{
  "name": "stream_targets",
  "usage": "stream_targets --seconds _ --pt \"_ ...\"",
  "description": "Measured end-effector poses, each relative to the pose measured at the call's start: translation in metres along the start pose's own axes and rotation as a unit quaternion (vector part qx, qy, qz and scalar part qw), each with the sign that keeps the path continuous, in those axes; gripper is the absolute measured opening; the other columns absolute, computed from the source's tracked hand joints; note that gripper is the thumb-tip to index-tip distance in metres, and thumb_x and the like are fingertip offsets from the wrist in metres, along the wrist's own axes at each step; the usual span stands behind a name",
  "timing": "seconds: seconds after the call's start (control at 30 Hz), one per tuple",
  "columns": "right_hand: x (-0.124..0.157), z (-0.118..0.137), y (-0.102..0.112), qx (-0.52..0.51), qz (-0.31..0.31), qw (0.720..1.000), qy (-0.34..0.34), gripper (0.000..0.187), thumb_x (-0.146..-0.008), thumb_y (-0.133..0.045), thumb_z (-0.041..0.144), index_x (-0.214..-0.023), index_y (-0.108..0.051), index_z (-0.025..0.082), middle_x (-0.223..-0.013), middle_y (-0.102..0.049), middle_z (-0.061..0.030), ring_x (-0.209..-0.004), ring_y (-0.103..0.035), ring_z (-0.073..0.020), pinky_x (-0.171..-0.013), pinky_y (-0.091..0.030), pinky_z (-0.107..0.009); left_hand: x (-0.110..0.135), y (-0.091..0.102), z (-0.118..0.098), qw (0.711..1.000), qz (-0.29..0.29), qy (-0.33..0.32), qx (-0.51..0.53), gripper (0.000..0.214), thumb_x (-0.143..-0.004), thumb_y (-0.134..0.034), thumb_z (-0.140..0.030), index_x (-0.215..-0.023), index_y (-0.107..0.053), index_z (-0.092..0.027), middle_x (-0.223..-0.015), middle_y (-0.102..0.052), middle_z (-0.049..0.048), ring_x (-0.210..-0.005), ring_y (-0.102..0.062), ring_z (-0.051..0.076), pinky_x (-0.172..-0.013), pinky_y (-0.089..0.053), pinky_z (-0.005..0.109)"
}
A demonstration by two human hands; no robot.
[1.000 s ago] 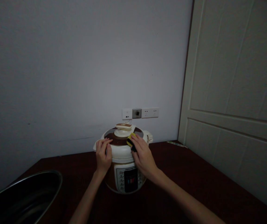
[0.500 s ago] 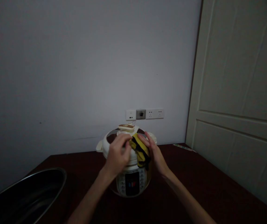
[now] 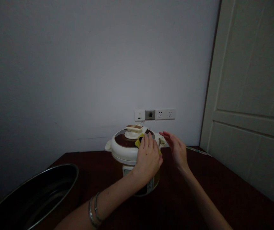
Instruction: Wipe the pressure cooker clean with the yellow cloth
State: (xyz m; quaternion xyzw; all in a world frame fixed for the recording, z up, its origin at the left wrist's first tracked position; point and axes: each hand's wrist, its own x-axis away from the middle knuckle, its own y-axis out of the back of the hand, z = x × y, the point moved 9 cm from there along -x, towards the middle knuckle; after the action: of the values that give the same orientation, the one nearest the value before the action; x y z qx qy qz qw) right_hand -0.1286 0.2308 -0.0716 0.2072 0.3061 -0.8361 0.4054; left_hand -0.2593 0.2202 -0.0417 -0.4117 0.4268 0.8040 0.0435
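A white and brown electric pressure cooker stands on the dark red table against the wall. My left hand lies over the right side of its lid, fingers pressed down on a yellow and black cloth that peeks out above the fingertips. My right hand hovers just right of the cooker with its fingers stretched out, holding nothing. It is close to the cooker's right side handle.
A large dark metal bowl sits at the front left of the table. Wall sockets are behind the cooker. A pale door closes off the right side. A thin strip lies on the table near the door.
The cloth passed from my right hand to my left, which now presses it on the lid's right side. My right hand let go and drew off to the right. The view shifted left.
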Motion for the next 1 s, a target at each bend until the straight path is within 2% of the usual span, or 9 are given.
stream_targets --seconds 0.17,0.3,0.4,0.6,0.67,0.73,0.8,0.9,1.0 --pt "0.001 0.005 -0.003 0.142 0.031 0.988 0.048 0.032 -0.084 -0.053 0.042 -0.095 -0.070 0.017 -0.104 -0.070 -0.0088 -0.100 -0.062 -0.0230 -0.094 -0.043 -0.040 0.017 -0.001 0.013 0.998 0.006 0.044 -0.036 0.061 -0.084 -0.053 -0.043 -0.130 -0.050 -0.003 -0.139 -0.044 0.0269 -0.131 -0.038 0.038 -0.106 -0.033 0.049" --pt "-0.001 0.008 0.002 0.199 0.023 0.978 0.066 0.033 -0.083 -0.051 0.041 -0.097 -0.070 0.017 -0.102 -0.071 -0.0089 -0.097 -0.062 -0.0234 -0.090 -0.046 -0.039 0.040 0.005 0.038 0.994 -0.008 0.103 -0.037 0.060 -0.086 -0.048 -0.046 -0.133 -0.050 -0.008 -0.142 -0.041 0.0228 -0.134 -0.034 0.037 -0.108 -0.031 0.050" --pt "-0.004 0.004 0.007 0.242 0.016 0.967 0.076 0.037 -0.084 -0.049 0.042 -0.103 -0.068 0.016 -0.108 -0.069 -0.0108 -0.102 -0.062 -0.0247 -0.092 -0.045 -0.041 0.056 0.005 0.064 0.986 -0.004 0.159 -0.039 0.062 -0.087 -0.045 -0.044 -0.135 -0.045 -0.005 -0.144 -0.038 0.0243 -0.136 -0.031 0.038 -0.108 -0.031 0.050" --pt "-0.006 -0.019 0.003 0.376 0.038 0.920 0.109 0.048 -0.086 -0.045 0.043 -0.120 -0.060 0.013 -0.121 -0.063 -0.0165 -0.113 -0.058 -0.0280 -0.099 -0.042 -0.048 0.072 -0.018 0.132 0.954 0.114 0.278 -0.007 0.066 -0.092 -0.032 -0.042 -0.138 -0.033 0.005 -0.142 -0.035 0.0320 -0.135 -0.032 0.039 -0.106 -0.031 0.048" --pt "-0.004 -0.022 -0.003 0.422 0.043 0.894 0.144 0.052 -0.087 -0.042 0.043 -0.125 -0.055 0.010 -0.127 -0.058 -0.0195 -0.119 -0.053 -0.0298 -0.102 -0.039 -0.051 0.067 -0.026 0.149 0.950 0.154 0.272 0.020 0.064 -0.094 -0.026 -0.042 -0.138 -0.033 0.005 -0.140 -0.039 0.0310 -0.134 -0.034 0.037 -0.104 -0.033 0.046" --pt "0.000 -0.021 -0.011 0.456 0.054 0.869 0.183 0.055 -0.089 -0.039 0.041 -0.128 -0.051 0.005 -0.131 -0.053 -0.0230 -0.124 -0.048 -0.0316 -0.104 -0.036 -0.052 0.057 -0.032 0.160 0.951 0.188 0.243 0.040 0.059 -0.095 -0.022 -0.041 -0.133 -0.040 -0.001 -0.133 -0.048 0.0275 -0.128 -0.042 0.035 -0.099 -0.037 0.045" --pt "0.004 -0.021 -0.019 0.480 0.074 0.850 0.206 0.057 -0.090 -0.037 0.040 -0.128 -0.049 0.000 -0.131 -0.052 -0.0258 -0.124 -0.047 -0.0328 -0.105 -0.035 -0.051 0.045 -0.039 0.163 0.955 0.229 0.181 0.052 0.050 -0.095 -0.020 -0.036 -0.124 -0.051 -0.009 -0.124 -0.055 0.0223 -0.117 -0.050 0.033 -0.094 -0.040 0.045" --pt "0.007 -0.023 -0.025 0.512 0.104 0.829 0.201 0.057 -0.091 -0.034 0.039 -0.126 -0.050 -0.003 -0.127 -0.054 -0.0276 -0.120 -0.051 -0.0335 -0.105 -0.036 -0.051 0.033 -0.050 0.164 0.955 0.274 0.097 0.063 0.042 -0.093 -0.025 -0.027 -0.116 -0.057 -0.013 -0.117 -0.058 0.0189 -0.110 -0.052 0.032 -0.091 -0.040 0.045" --pt "0.008 -0.024 -0.027 0.528 0.125 0.818 0.190 0.052 -0.093 -0.032 0.037 -0.123 -0.054 0.001 -0.123 -0.058 -0.0260 -0.115 -0.056 -0.0323 -0.102 -0.039 -0.050 0.028 -0.058 0.175 0.953 0.268 0.116 0.084 0.038 -0.091 -0.029 -0.026 -0.111 -0.060 -0.014 -0.111 -0.061 0.0165 -0.107 -0.053 0.030 -0.092 -0.039 0.042"
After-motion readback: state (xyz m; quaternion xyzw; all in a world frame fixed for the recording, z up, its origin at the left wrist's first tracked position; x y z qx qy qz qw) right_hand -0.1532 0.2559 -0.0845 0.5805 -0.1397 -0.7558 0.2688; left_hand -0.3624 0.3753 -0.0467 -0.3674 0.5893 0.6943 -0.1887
